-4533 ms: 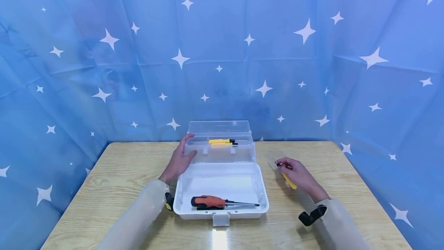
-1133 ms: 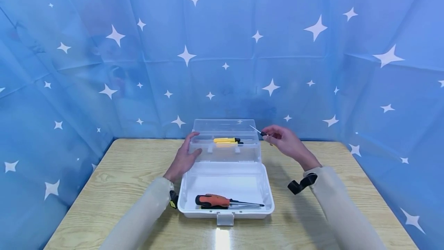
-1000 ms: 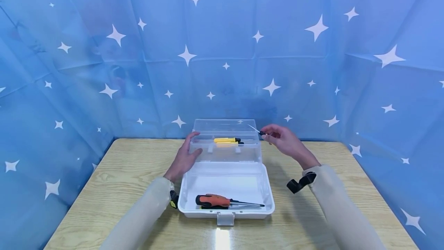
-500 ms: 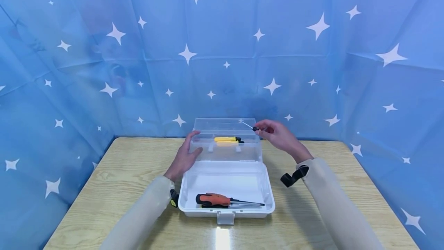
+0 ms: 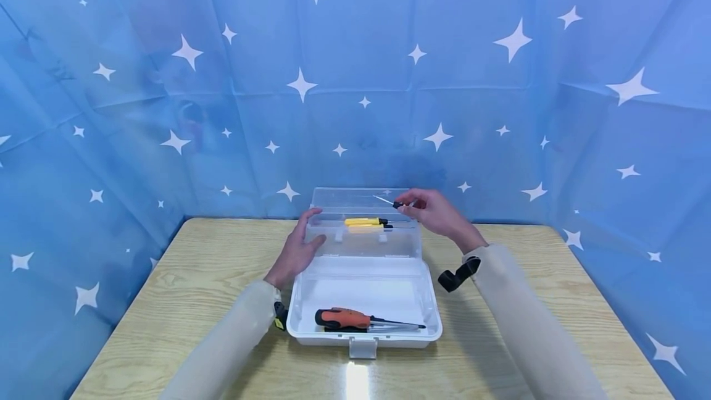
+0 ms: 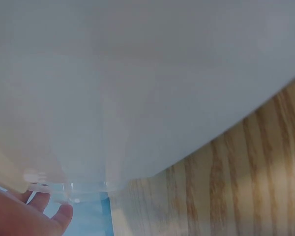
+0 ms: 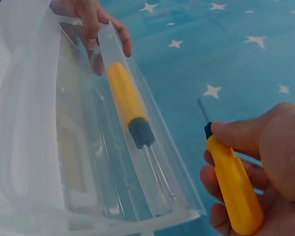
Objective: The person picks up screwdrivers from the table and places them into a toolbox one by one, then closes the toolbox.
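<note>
A white toolbox point(image 5: 311, 339) stands with its clear lid point(image 5: 355, 247) raised. My left hand point(image 5: 294, 257) grips the lid's left edge, thumb in front; the right wrist view shows its fingers round that edge. My right hand point(image 5: 439, 213) pinches a small yellow-handled screwdriver point(image 7: 236, 189) near its black collar, shaft pointing left. It hovers just above the right end of the lid's tray. Yellow screwdrivers point(image 7: 123, 93) with black collars lie in that tray. An orange-and-black screwdriver point(image 5: 347, 318) lies in the box, partly covering another tool beneath it.
The box rests on a wood-grain table point(image 5: 222, 276). Its front latch point(image 5: 363, 348) hangs down. Behind the table hangs a blue curtain point(image 5: 250, 116) with white stars. In the left wrist view the box's pale wall point(image 6: 137, 88) blocks most of the scene.
My right hand has lifted the yellow screwdriver from over the table's right side and carried it left, to above the lid's tray. My left hand keeps its hold on the lid.
</note>
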{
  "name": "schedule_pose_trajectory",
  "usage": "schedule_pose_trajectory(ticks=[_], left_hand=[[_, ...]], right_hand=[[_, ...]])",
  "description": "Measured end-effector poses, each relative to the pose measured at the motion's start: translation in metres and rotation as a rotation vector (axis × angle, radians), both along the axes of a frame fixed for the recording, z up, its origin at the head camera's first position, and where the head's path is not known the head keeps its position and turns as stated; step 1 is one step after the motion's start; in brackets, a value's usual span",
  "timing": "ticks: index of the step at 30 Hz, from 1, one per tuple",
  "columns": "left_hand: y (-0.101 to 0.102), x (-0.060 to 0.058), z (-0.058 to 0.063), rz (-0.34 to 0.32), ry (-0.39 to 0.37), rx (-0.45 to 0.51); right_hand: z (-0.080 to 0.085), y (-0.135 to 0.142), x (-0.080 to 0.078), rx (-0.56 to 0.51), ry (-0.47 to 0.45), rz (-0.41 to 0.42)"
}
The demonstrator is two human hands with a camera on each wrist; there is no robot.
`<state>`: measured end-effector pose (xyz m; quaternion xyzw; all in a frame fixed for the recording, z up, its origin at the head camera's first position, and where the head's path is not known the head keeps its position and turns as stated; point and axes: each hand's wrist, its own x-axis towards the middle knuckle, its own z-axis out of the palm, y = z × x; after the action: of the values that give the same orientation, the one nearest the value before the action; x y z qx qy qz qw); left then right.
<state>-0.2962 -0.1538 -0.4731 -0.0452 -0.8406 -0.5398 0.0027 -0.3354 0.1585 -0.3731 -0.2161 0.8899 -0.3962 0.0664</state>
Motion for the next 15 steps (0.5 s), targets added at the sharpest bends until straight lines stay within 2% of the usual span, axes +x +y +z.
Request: schedule_pose_trajectory(ticks=[15], left_hand=[[-0.001, 0.0, -0.001, -0.001, 0.004, 0.006]], right_hand=[[-0.003, -0.023, -0.005, 0.052, 0.007, 0.004]])
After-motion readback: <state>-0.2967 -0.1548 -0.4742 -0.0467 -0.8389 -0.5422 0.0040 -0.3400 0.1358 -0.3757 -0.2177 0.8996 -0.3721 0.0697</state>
